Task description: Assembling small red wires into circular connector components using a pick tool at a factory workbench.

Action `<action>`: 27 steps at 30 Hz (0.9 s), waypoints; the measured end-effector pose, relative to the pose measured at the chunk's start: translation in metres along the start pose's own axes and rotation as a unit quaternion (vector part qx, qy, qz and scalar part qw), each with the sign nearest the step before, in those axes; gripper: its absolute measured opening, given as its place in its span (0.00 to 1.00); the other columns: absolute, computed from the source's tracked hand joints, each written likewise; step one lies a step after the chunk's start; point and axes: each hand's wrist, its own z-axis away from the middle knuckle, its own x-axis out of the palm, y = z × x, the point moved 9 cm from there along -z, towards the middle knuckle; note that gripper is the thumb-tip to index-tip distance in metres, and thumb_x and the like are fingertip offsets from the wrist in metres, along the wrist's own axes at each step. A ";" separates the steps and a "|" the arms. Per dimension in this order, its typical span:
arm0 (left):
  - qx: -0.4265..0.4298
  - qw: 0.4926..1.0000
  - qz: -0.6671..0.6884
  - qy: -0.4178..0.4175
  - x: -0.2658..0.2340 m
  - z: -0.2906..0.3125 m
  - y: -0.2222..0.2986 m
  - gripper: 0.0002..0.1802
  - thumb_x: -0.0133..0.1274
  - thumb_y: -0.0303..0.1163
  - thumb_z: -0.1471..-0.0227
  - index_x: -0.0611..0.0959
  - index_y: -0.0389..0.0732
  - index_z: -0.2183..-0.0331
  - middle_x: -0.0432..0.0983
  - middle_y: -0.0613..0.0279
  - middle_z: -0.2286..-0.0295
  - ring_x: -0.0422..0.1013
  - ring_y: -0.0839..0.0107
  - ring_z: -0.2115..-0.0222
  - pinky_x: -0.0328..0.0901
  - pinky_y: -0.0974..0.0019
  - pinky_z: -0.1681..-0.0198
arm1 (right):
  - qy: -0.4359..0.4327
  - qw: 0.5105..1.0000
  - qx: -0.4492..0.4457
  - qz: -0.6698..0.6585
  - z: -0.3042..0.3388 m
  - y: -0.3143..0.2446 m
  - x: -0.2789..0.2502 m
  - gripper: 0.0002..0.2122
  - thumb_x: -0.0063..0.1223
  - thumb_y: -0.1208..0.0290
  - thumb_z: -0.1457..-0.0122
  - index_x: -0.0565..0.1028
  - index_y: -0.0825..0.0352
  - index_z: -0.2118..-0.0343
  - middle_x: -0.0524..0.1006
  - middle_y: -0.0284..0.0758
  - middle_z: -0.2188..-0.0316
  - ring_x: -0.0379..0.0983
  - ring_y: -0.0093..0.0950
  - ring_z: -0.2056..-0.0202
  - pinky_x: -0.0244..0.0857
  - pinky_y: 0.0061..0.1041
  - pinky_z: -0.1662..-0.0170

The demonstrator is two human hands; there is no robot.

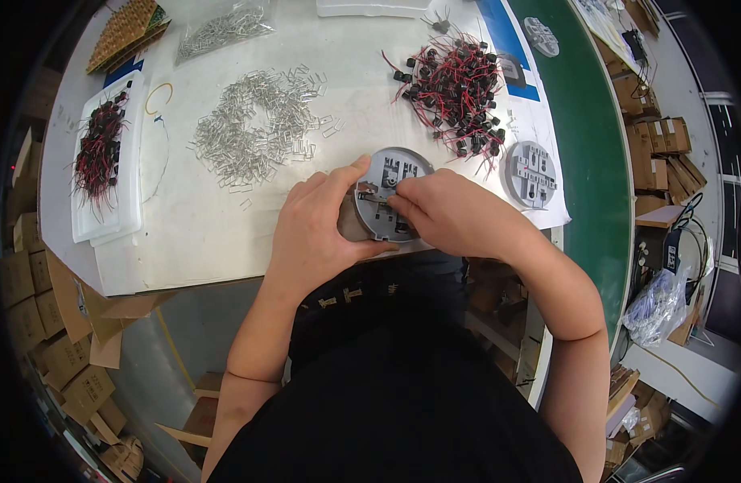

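Note:
Near the table's front edge my left hand (318, 225) is wrapped round the left and lower rim of a round grey plastic housing (394, 167), tilted so its slotted inside faces up. The fingers of my right hand (447, 211) are pinched together inside the housing, pressing at its middle; what they hold, if anything, is hidden. Left of the housing lies a loose heap of small bent metal clips (262, 121). Beyond it, to the right, is a pile of black cylindrical parts with red wires (459, 88). A similar grey housing (533, 177) rests by the right edge.
A white tray (133, 185) with more wired black parts stands at the left. A clear bag of metal clips (225, 30) and stacked brown boards (127, 32) lie at the back. Cardboard boxes (68, 362) sit below on the left; a green surface (584, 145) runs along the right.

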 end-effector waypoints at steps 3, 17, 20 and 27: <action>0.001 1.000 -0.006 -0.005 -0.001 0.000 0.002 0.53 0.82 0.45 0.73 0.78 0.40 0.43 0.81 0.55 0.64 0.77 0.53 0.62 0.69 0.53 0.55 | -0.026 0.998 0.035 0.045 -0.005 0.000 0.008 0.14 0.49 0.67 0.30 0.82 0.72 0.65 0.81 0.54 0.69 0.80 0.54 0.64 0.74 0.49 0.58; -0.032 0.999 0.004 -0.012 0.001 0.002 -0.003 0.53 0.81 0.45 0.71 0.77 0.42 0.42 0.80 0.57 0.62 0.76 0.54 0.60 0.68 0.53 0.53 | -0.008 0.999 0.006 0.048 -0.002 -0.011 0.001 0.14 0.48 0.66 0.30 0.79 0.71 0.68 0.80 0.52 0.73 0.77 0.55 0.67 0.70 0.50 0.62; -0.032 0.999 0.001 -0.012 0.002 0.002 -0.002 0.53 0.81 0.44 0.72 0.77 0.43 0.42 0.80 0.57 0.63 0.76 0.54 0.60 0.68 0.53 0.53 | 0.008 0.999 0.002 0.049 -0.001 -0.011 0.001 0.14 0.49 0.66 0.30 0.79 0.70 0.69 0.79 0.52 0.74 0.77 0.55 0.68 0.70 0.51 0.62; -0.023 1.000 -0.007 -0.007 0.001 0.003 -0.002 0.52 0.81 0.42 0.72 0.78 0.43 0.42 0.80 0.58 0.63 0.76 0.54 0.61 0.68 0.53 0.53 | 0.008 0.997 -0.002 0.079 0.002 -0.006 0.005 0.14 0.50 0.65 0.30 0.78 0.69 0.69 0.79 0.53 0.75 0.77 0.55 0.69 0.70 0.52 0.63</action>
